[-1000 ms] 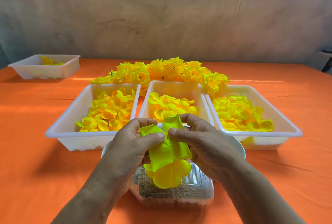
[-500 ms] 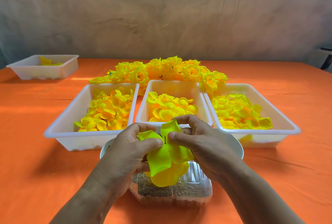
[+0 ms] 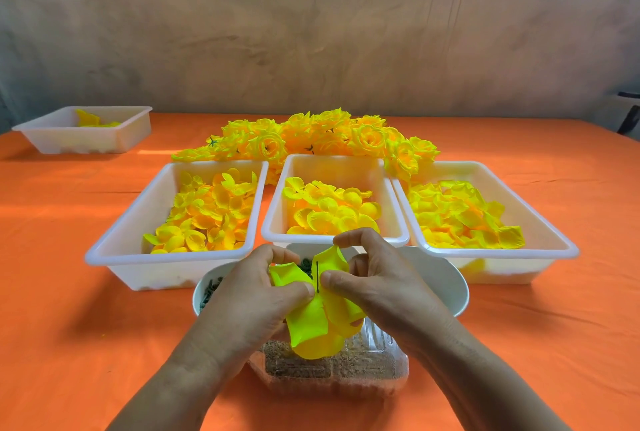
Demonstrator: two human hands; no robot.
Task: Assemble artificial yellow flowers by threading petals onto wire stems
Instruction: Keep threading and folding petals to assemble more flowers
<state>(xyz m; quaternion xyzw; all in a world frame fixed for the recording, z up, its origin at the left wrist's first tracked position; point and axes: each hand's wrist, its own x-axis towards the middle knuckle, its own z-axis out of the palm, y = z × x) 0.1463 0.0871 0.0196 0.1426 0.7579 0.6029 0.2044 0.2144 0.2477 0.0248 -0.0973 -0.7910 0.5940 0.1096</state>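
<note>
Table (image 3: 69, 309), orange cloth, fills the lower two-thirds of the frame.
Three white trays stand side by side at centre: left tray (image 3: 156, 271), middle tray (image 3: 336, 171), right tray (image 3: 519, 269). Each holds loose yellow petals (image 3: 207, 216).
Heap of finished flowers (image 3: 311, 140) lies just behind them.
Fourth tray (image 3: 86, 141), upper left, well apart, holds a few yellow pieces.
White bowl (image 3: 440, 285) sits below the middle tray, mostly hidden by the hands. Dark green bits (image 3: 209, 292) show at its left edge; I cannot tell what they are.
Clear box (image 3: 346, 378), lower centre, has a brown granular layer; its left corner is covered by a forearm.
Left hand (image 3: 249, 302) and right hand (image 3: 377, 285) meet over the bowl, each pinching the petal cluster (image 3: 318, 323).
Thin dark wire stem (image 3: 317, 276) stands upright between the thumbs; its lower end is hidden.
</note>
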